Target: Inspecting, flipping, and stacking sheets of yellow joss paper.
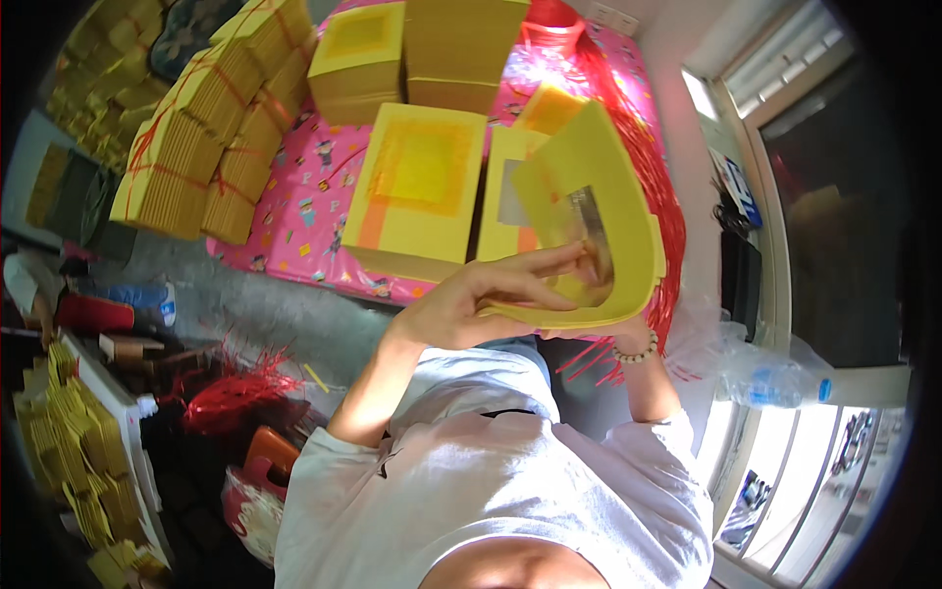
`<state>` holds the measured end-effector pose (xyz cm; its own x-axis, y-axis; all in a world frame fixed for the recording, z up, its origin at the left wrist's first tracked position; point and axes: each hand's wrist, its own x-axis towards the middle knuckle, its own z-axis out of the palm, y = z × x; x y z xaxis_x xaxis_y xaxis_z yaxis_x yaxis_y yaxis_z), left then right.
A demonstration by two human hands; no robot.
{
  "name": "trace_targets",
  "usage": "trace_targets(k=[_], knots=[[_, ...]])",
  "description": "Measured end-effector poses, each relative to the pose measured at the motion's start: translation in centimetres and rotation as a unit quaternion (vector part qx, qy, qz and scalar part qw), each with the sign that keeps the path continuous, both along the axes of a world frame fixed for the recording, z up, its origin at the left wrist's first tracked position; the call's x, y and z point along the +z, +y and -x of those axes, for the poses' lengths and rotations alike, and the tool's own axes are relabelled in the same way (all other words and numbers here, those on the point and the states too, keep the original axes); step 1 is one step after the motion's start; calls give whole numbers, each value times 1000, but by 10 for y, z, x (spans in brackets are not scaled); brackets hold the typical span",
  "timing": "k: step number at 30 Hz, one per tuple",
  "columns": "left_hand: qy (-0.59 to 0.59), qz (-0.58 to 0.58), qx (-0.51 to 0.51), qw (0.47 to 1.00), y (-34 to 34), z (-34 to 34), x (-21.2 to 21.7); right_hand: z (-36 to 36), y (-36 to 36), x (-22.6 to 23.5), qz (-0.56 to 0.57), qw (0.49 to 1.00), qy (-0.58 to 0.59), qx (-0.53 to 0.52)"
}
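Note:
A bent stack of yellow paper sheets [626, 211] with a silver patch on its inner face curves up in front of me. My left hand [481, 294] grips its near edge, the fingers reaching inside the curve over the sheets. My right hand [628, 334], with a beaded bracelet at the wrist, holds the stack from below and behind; most of its fingers are hidden by the paper. Just beyond lies a thick pile of yellow paper [378, 221] with an orange and yellow square on top. Another pile [500, 236] with a silver square is partly covered by the held sheets.
A pink patterned cloth [294, 240] covers the table. Bundles of yellow paper tied with red string [177, 172] stand at the left, taller piles [461, 59] at the back. Red strings [648, 147] hang along the right edge. A plastic bottle [785, 386] lies by the window.

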<state>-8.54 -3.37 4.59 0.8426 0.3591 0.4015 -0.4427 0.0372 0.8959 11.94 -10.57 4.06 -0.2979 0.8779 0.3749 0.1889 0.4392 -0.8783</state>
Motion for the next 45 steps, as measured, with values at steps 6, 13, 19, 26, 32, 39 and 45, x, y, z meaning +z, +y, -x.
trace_targets(k=[6,13,19,26,32,39,45], knots=[[110,-159,80,978,-2,7,24,-1,7,-4,326,944,-6,46],[128,-80,116,982,-7,29,17,5,25,34,273,953,109,66],[-124,287,48,949,7,60,-28,-4,60,18,189,954,234,0],[-170,359,59,916,17,65,-50,-40,55,-42,347,730,543,225],[-144,377,60,913,18,63,-53,-42,43,-60,267,718,607,212],[-122,418,28,900,18,57,-59,-37,33,-39,265,735,604,158],[-107,428,45,896,20,55,-53,-17,47,-15,303,845,428,101]])
